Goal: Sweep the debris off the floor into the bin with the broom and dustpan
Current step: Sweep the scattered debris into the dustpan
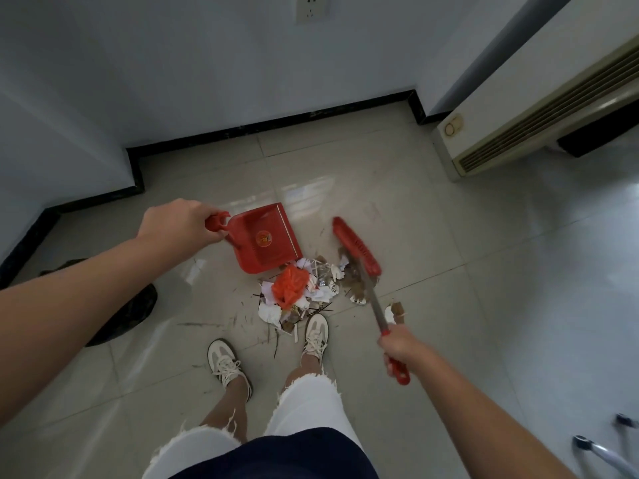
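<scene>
Debris pile (297, 295), paper scraps and orange plastic, on tiled floor (449, 271) between red dustpan (266, 242) and red broom (356, 248). Left hand (179, 223) closed round dustpan handle; right hand (401, 347) closed round broom handle. Dark bin (131, 312) under left forearm.

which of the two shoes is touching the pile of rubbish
The right shoe: its toe sits against the near edge of the rubbish pile. The left shoe stands apart on bare tile.
</scene>
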The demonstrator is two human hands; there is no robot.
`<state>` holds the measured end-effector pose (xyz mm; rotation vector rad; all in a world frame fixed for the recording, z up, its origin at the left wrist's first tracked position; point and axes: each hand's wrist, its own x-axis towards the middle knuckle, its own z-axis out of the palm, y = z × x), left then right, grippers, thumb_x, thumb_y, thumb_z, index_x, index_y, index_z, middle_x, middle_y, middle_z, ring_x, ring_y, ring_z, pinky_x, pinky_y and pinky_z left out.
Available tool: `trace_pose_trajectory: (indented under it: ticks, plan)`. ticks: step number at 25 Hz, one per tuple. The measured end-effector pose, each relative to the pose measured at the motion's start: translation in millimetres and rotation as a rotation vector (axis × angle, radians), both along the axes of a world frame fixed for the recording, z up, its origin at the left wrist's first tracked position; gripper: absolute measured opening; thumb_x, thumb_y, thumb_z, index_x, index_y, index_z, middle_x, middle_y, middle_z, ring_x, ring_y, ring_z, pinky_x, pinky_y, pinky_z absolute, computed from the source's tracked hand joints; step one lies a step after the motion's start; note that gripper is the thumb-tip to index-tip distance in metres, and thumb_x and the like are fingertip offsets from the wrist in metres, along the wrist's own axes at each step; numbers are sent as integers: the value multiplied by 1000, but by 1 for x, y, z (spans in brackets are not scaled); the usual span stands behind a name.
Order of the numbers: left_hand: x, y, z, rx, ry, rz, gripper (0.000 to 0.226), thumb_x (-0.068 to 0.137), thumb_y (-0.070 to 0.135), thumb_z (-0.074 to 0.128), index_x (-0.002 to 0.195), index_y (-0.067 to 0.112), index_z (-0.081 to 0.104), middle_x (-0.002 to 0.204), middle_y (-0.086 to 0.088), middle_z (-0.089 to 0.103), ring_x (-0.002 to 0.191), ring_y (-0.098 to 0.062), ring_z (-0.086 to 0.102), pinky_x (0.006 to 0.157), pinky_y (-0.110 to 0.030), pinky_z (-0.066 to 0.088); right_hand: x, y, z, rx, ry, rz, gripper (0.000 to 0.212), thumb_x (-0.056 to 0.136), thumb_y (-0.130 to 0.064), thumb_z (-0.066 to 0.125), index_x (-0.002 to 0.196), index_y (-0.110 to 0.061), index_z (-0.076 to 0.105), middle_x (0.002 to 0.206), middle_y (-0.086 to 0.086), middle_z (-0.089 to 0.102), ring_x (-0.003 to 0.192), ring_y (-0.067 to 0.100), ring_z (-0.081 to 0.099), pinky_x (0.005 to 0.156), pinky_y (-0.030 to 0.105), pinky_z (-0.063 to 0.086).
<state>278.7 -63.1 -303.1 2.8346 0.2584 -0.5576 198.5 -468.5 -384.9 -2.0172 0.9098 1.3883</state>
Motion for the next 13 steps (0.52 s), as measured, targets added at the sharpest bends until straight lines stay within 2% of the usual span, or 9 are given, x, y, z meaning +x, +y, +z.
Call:
trace_pose_trajectory:
  ticks: [3,5,8,10,13]
  plan:
    - [-8,18,2,-18,0,13,35,87,53,63,114,32,71,106,3,72,103,-23,64,77,-36,52,-39,32,28,25,76,-21,21,91,-2,29,103,-5,46,53,10,44,35,16,40,40,23,37]
    - [-8,28,5,-44,4,35,34,86,52,65,110,30,73,102,3,72,100,-24,65,78,-38,54,-48,33,46,51,69,-79,17,91,-3,33,97,-9,48,53,7,40,35,12,35,38,18,32]
    - [-5,38,12,-41,14,2,28,85,50,66,105,31,73,96,3,71,93,-23,63,70,-33,48,-61,14,71,48,-34,-212,9,94,-8,42,94,-10,51,49,4,36,32,11,29,36,15,25]
    - [1,36,18,-21,12,-43,25,85,48,65,96,27,74,91,1,69,88,-24,62,66,-31,42,-82,-3,84,22,-83,-288,10,97,-10,44,97,-10,54,49,5,36,32,11,30,33,14,26]
    - [11,20,28,33,12,-129,28,86,50,63,89,24,73,86,1,68,84,-24,63,64,-31,41,-111,-32,87,-27,-157,-435,11,99,-10,44,98,-14,54,50,7,37,28,10,30,31,12,27]
